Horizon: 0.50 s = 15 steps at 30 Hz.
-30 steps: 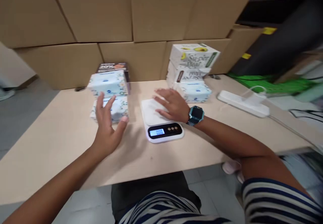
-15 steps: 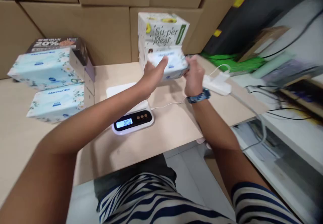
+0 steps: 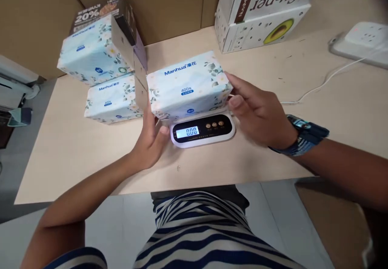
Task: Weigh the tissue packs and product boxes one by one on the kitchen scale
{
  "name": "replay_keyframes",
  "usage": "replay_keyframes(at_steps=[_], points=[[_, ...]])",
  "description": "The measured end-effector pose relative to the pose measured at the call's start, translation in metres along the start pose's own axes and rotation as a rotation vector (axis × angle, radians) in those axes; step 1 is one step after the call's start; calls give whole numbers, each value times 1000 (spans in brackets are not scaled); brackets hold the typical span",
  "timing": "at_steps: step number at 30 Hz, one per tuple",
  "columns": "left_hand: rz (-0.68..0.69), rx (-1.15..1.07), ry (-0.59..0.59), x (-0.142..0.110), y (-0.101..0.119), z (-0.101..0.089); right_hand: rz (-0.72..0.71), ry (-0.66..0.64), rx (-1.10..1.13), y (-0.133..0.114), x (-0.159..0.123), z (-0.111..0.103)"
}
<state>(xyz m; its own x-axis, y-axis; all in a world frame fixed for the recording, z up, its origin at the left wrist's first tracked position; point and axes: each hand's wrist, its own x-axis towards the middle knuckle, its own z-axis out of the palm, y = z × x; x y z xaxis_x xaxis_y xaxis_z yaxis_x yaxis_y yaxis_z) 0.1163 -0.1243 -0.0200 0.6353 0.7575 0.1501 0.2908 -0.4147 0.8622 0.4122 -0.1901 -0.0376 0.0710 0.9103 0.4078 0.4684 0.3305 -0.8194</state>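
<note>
Between my two hands is a pale blue, flower-printed tissue pack, over the platform of a white digital scale. My left hand grips its left end, and my right hand holds the right end with thumb in front. The scale's lit display reads 0.00. Most of the platform is hidden by the pack, and I cannot tell whether they touch. To the left, two more tissue packs are stacked, an upper one and a lower one.
Behind the stacked packs stands a dark box marked 20%. White Su-per Meal boxes are piled at the back, before brown cartons. A white power strip lies at right, its cable crossing the table.
Both hands have brought the tissue pack from beside the Su-per Meal boxes leftward and nearer, over the scale. The head view has turned left. The display still reads 0.00.
</note>
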Motion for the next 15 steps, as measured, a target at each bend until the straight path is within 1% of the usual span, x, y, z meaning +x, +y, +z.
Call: replay_keyframes(at_steps=[2,4,8,13,14,15], points=[[10,-60,-53,4,-5,5,-22,7,-28,5,2,-3],[1,-153,-74,6,-6,6,-38,25,-33,10,3,-4],[-66,-246,-65,6,-9,0,-50,34,-110,19,-2,-3],[-52,-315,-147,4,-17,-5,-80,23,-143,24,-10,-3],[-59,-313,-137,4,-18,-4,-87,24,-142,24,-10,-3],[-66,-294,-87,5,-18,-4,-94,19,-143,23,-10,-4]])
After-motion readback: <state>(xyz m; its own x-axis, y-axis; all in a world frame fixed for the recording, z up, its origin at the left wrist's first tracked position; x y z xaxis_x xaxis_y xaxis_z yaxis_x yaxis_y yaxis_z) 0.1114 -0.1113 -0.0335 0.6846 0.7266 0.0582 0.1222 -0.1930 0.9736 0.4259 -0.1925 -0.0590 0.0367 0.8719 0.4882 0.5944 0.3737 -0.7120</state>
